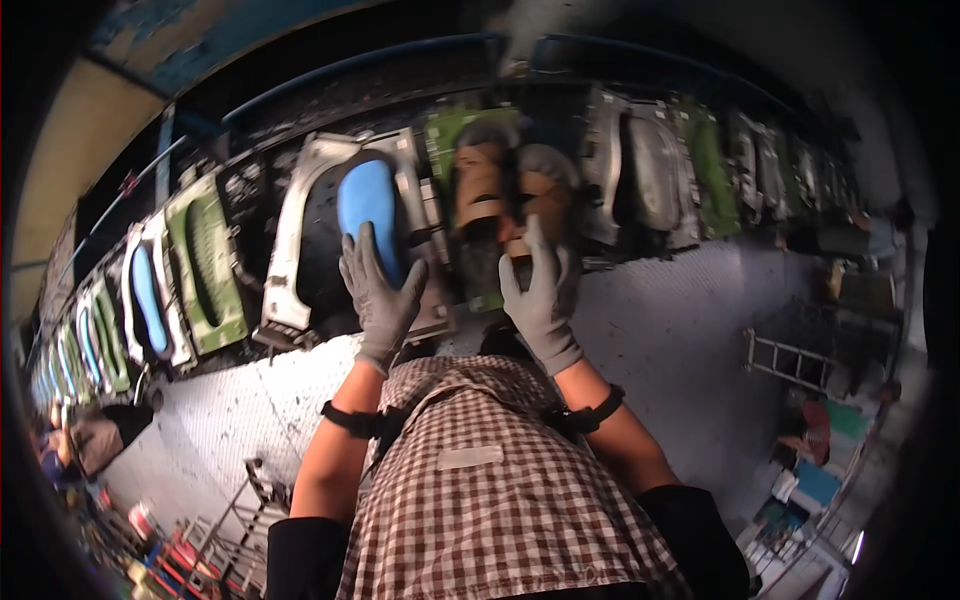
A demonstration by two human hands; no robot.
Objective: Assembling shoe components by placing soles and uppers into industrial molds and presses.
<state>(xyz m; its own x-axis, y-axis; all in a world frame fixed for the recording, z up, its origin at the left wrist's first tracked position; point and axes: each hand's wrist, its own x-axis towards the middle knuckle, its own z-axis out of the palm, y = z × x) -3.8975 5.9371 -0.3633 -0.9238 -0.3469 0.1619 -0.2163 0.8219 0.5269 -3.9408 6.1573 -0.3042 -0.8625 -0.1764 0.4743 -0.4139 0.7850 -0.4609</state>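
My left hand (382, 308), in a grey glove, is stretched out with its fingers apart over the lower end of a blue shoe sole (366, 198). The sole sits in an opened silver metal mould (290, 240); whether my fingertips press on it I cannot tell. My right hand (546, 305), gloved alike, has its fingers spread at the near end of a pair of brown strapped sandals (484, 185), close to the right one. Those sandals look mounted on dark lasts, in front of a green mould part (440, 130). Blur hides any contact there.
More moulds run along the curved line, among them a green one (207, 265) and a silver one with a blue sole (148, 298) on the left. A blue rail (370, 55) passes behind. A metal rack (785, 360) stands right; another person (95, 440) is at far left.
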